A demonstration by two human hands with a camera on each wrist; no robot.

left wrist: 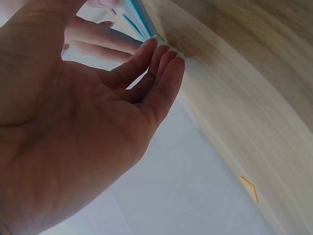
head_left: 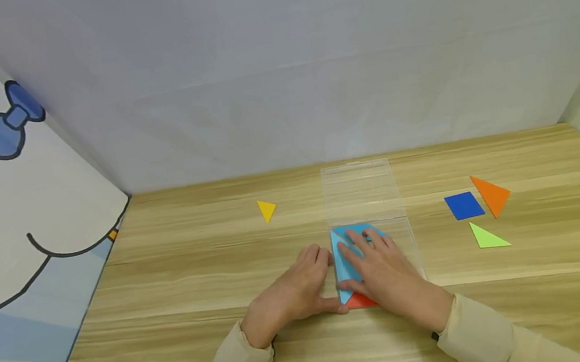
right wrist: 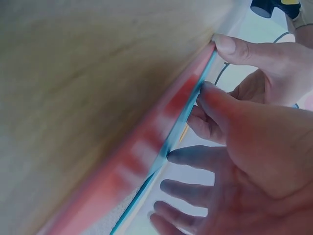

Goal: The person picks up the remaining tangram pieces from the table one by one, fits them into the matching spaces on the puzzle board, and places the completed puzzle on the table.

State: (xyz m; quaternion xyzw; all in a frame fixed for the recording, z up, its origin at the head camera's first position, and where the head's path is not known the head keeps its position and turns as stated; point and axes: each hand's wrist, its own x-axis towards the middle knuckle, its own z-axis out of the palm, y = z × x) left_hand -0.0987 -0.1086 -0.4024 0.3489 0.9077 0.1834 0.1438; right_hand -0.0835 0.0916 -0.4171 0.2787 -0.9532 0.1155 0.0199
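A clear hinged plastic case lies on the table with its transparent lid folded back. Inside its near half are flat tangram pieces: a light blue triangle, a blue piece along the top and a red piece at the near edge. My left hand holds the case's near left corner, bent fingers along the side and thumb at the front. Spread over the blue pieces, my right hand presses with its fingertips and covers part of them. The red piece shows edge-on in the right wrist view.
A yellow triangle lies left of the lid. To the right sit a dark blue parallelogram, an orange triangle and a lime green triangle. A pale cloth wall borders the wood-grain table.
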